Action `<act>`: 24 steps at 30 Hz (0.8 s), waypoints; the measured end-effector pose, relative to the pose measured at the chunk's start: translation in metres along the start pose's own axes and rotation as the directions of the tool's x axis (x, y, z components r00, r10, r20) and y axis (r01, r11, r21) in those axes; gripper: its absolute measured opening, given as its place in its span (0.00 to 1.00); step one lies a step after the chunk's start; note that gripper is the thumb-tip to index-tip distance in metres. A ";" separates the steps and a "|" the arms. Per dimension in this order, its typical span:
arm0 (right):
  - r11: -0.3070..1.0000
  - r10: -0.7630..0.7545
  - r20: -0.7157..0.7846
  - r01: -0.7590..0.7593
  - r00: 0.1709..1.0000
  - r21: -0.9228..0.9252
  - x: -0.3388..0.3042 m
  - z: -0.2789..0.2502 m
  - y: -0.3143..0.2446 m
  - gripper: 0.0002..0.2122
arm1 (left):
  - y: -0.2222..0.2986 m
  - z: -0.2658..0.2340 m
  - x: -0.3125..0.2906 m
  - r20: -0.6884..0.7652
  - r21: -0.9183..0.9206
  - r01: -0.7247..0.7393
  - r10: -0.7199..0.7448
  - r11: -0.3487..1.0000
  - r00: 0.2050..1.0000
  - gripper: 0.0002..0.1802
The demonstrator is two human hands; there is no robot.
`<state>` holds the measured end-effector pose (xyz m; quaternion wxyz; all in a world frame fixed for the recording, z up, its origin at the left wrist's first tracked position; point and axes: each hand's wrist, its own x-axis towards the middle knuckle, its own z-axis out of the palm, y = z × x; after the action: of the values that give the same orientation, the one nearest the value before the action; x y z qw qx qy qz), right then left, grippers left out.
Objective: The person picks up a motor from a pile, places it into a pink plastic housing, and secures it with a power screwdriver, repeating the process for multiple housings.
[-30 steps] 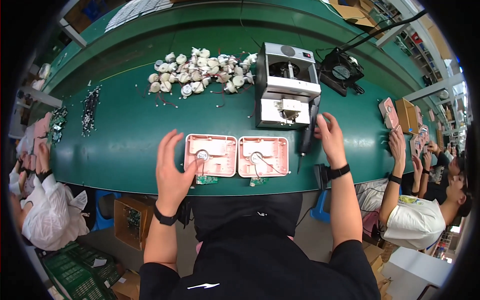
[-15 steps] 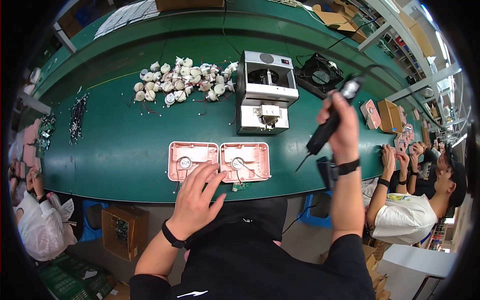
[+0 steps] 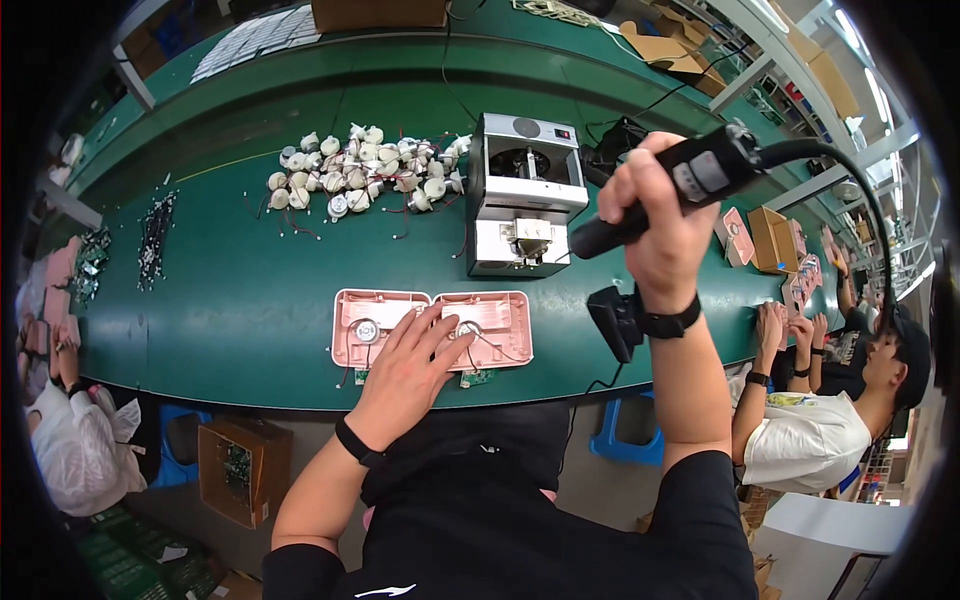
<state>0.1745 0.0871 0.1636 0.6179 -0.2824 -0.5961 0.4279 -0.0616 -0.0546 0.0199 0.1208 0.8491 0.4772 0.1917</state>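
Observation:
My right hand is wrapped round a black electric screwdriver, held tilted with its tip end down to the left. That tip is at the front of a silver and black screw feeder; whether it touches cannot be made out. My left hand lies with fingers spread over two pink plastic housings set side by side near the table's front edge. Each housing holds a round silver part with dark wires, one partly behind my fingers. Green circuit boards stick out below the housings.
A heap of white motors with wires lies left of the feeder. Small dark parts are strewn farther left. From the screwdriver a thick black cable arcs right. Co-workers sit at both sides, one in a white shirt.
My right hand has brought the screwdriver left to the feeder's front. My left hand has moved slightly right and settled flatter on the housings, which now sit closer together.

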 end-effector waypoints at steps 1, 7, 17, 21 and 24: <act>0.995 -0.038 -0.009 0.037 0.999 -0.091 0.000 0.005 0.006 0.07 | -0.002 0.006 0.000 -0.033 -0.001 -0.004 0.004 1.000 0.999 0.34; 0.999 -0.017 -0.022 0.016 1.000 -0.038 0.005 0.016 0.037 0.06 | -0.001 0.020 0.004 -0.124 0.007 0.026 -0.025 1.000 0.992 0.29; 0.977 0.147 0.010 -0.146 0.989 0.156 -0.034 0.019 0.022 0.07 | -0.003 0.024 0.011 -0.141 0.010 0.035 -0.033 0.999 0.989 0.30; 0.984 0.148 -0.004 -0.146 0.989 0.102 -0.065 0.029 0.017 0.10 | -0.001 0.024 0.012 -0.149 0.016 0.029 -0.027 0.999 0.988 0.30; 0.984 0.139 0.025 -0.141 0.990 0.109 -0.075 0.037 0.031 0.10 | -0.001 0.023 0.012 -0.147 0.027 0.035 -0.030 0.999 0.989 0.31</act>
<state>0.1381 0.0310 0.1047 0.5959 -0.2854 -0.5555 0.5049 -0.0466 -0.0441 0.0013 0.0758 0.8265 0.5013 0.2447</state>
